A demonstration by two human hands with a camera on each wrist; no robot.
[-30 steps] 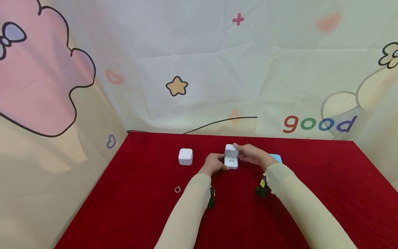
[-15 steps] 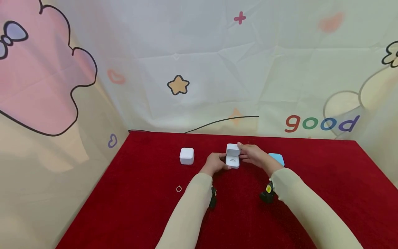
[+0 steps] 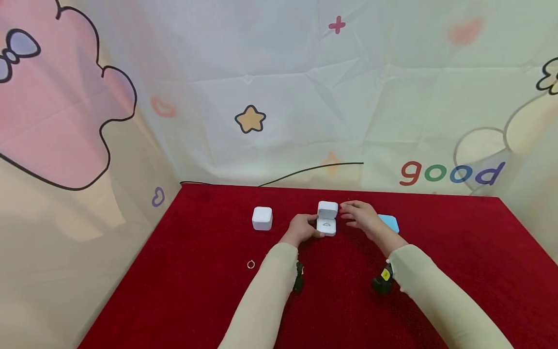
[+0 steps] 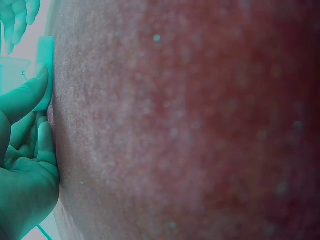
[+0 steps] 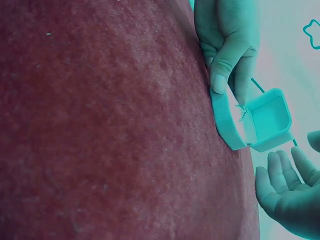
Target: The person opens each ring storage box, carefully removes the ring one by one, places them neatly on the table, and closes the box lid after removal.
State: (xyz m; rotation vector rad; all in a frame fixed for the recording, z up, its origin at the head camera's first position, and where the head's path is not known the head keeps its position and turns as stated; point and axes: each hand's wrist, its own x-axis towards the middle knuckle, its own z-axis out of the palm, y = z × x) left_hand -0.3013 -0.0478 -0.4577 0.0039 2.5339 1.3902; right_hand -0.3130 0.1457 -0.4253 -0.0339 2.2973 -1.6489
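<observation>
pale cloth printed with cartoon shapes hangs behind a red table. from the head view, the white box sits on the table between the two hands, lid raised, a ring set in its base. the left hand pinches the base from the left. the right hand is just to the right of the lid, fingers apart, holding nothing. a second box stands to the left, a loose ring lies nearer the person, and a blue thing is partly hidden by the right forearm.

in the left wrist view, tinted green, the left thumb lies across the base; much of the box is cut off by the edge, and the right fingers are seen apart from it.

in the right wrist view, the left thumb presses the base's near face, fingers behind, and a gap divides the right fingertips from the lid. the box looks light and stiff, probably hinged, so the base's sides seem the best hold and the lid's outer edge the place to push. the ring looks small and easily knocked.
</observation>
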